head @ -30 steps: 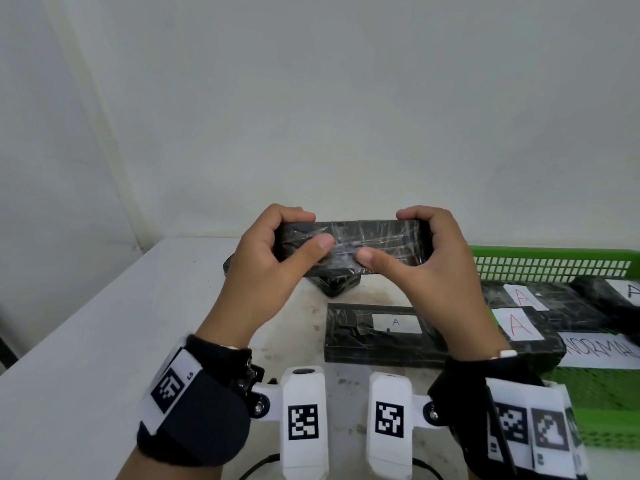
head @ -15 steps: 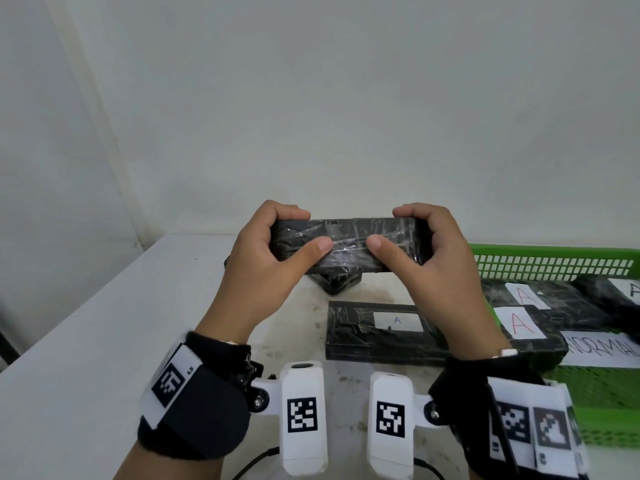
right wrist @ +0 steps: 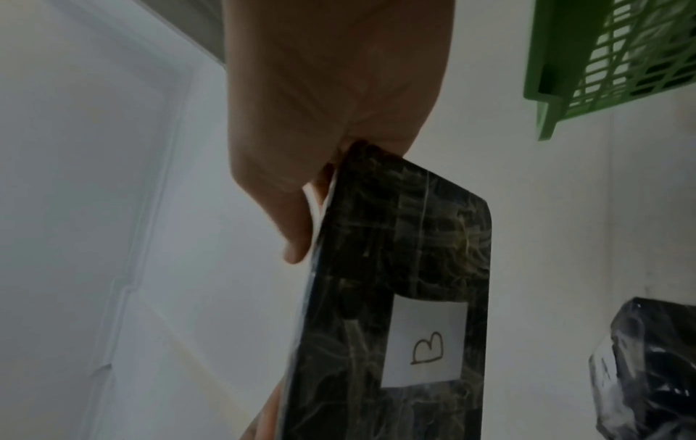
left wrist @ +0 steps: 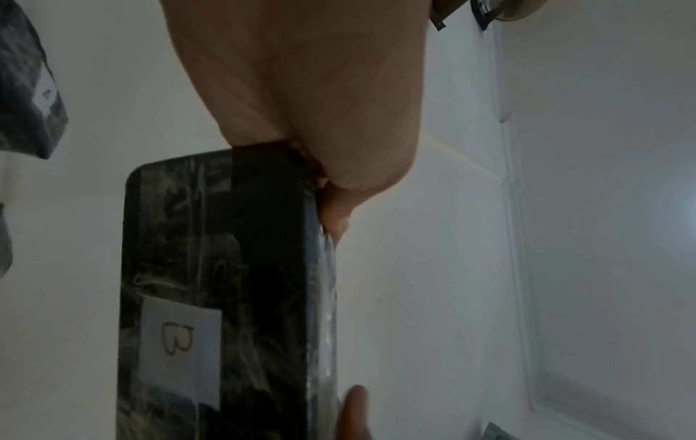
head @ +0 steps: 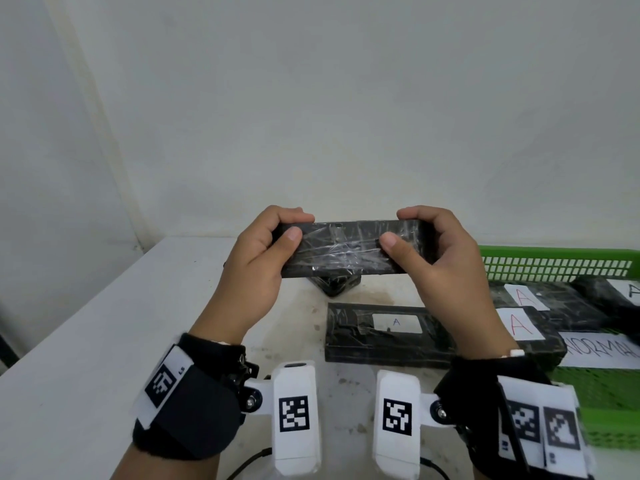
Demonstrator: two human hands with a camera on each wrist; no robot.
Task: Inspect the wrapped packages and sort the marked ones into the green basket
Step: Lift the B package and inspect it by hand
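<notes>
Both hands hold a flat black package (head: 341, 249) wrapped in clear film, raised above the table. My left hand (head: 266, 252) grips its left end and my right hand (head: 436, 251) grips its right end, thumbs on the near face. Its underside carries a white label marked B (left wrist: 180, 336) (right wrist: 425, 345), seen only in the wrist views. Below lies another black package with a white A label (head: 384, 336). The green basket (head: 554, 261) at the right holds several black packages with red A labels (head: 519, 325).
A small black wrapped package (head: 337, 284) lies on the white table (head: 86, 341) behind the raised one. A paper sheet with handwriting (head: 602, 349) lies in the basket. A white wall stands close behind the table. Bare tabletop stretches to the left.
Both hands have lifted the package slightly and tipped it, so its near face shows more broadly; the thumbs have spread a little apart.
</notes>
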